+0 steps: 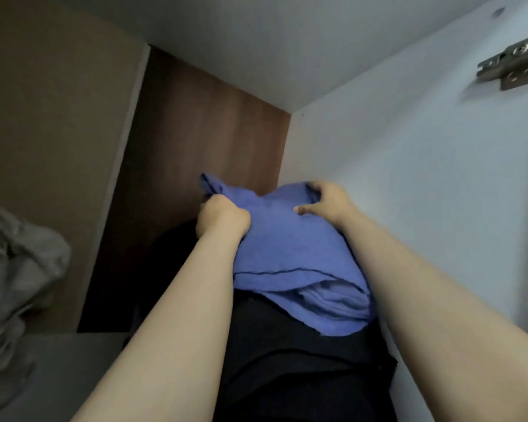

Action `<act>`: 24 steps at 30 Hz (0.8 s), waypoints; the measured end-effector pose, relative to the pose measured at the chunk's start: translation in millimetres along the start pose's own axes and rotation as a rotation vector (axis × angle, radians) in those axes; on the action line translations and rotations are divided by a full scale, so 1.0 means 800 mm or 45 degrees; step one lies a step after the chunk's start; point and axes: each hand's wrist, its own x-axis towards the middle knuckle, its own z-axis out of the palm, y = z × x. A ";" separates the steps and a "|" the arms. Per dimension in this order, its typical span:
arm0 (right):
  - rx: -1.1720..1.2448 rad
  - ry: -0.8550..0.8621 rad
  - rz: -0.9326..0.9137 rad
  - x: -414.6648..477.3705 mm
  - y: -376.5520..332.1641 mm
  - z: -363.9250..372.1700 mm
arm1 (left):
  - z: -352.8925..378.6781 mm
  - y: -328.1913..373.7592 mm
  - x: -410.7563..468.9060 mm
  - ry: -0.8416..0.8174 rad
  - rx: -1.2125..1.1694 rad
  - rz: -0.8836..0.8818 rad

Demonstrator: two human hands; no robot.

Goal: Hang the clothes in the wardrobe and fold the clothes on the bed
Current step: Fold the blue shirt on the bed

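Note:
A blue-purple garment point(290, 254) lies bunched inside the wardrobe, on top of dark black clothes point(287, 360). My left hand point(223, 217) grips the garment's upper left part in a fist. My right hand point(326, 202) holds its upper right edge, fingers curled over the fabric and thumb pointing left. Both forearms reach up into the compartment from below.
The wardrobe's white side wall point(409, 208) stands close on the right, with a metal hinge point(512, 65) at the top right. A brown wooden back panel point(201, 141) is behind the clothes. A grey garment point(16, 269) hangs at the left, over a grey shelf point(58, 370).

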 end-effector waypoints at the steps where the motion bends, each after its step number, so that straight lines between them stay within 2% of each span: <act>1: -0.025 -0.111 0.026 0.003 0.001 0.017 | 0.003 -0.009 0.001 -0.006 -0.026 -0.050; 3: 0.003 -0.186 0.057 0.005 0.000 0.032 | 0.004 -0.016 0.003 0.043 -0.104 -0.085; 5: -0.002 -0.157 0.036 0.009 -0.001 0.030 | 0.001 -0.014 0.001 0.078 -0.151 -0.084; 9: -0.032 0.074 -0.083 -0.009 -0.004 0.012 | -0.001 0.000 -0.013 0.089 -0.152 0.002; 12: 0.171 0.192 -0.161 -0.042 -0.005 0.002 | -0.008 0.008 -0.024 0.136 -0.042 0.082; 16: 0.525 0.222 -0.154 -0.088 0.003 -0.011 | -0.022 0.015 -0.038 0.201 0.043 0.332; 20: 0.581 0.226 -0.147 -0.113 0.006 0.000 | -0.027 0.011 -0.063 0.080 -0.029 0.650; 22: 0.504 0.161 -0.114 -0.117 0.011 0.014 | -0.022 0.001 -0.069 -0.031 -0.022 0.654; 24: 0.525 0.098 -0.042 -0.121 0.018 0.027 | -0.017 -0.013 -0.068 -0.218 -0.015 0.532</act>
